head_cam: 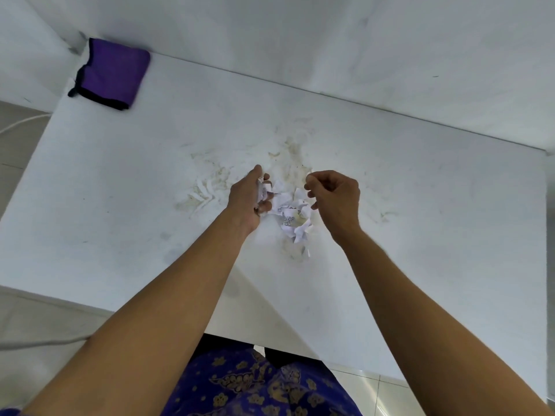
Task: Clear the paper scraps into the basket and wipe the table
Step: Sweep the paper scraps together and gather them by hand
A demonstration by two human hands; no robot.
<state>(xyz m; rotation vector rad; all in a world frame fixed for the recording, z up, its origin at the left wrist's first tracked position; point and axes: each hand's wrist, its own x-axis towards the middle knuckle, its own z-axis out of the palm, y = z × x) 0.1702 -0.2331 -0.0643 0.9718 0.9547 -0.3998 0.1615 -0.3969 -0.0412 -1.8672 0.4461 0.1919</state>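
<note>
the scraps [292, 219] are lying in a small crumpled heap on the white surface [120, 205], near its middle and a little toward the person, some pieces showing printed text. the left hand [249, 199] is sitting just left of the heap with its fingers curled round a few scraps, so its grip is grasping paper. the right hand [335, 195] is hovering just right of and above the heap, its fingers curled in with thumb and forefinger close together; its grip is clenched, and whether a tiny piece is pinched there cannot be told. around and beyond the heap, yellowish smears [288, 157] are marking the surface. both bare forearms are reaching in from the bottom of the view. a folded purple cloth [112, 75] with a dark edge is lying at the far left corner of the surface, well apart from the heap. the surface is standing against a white wall [330, 40]. below, a blue patterned garment [258, 385] is showing at the near edge.
</note>
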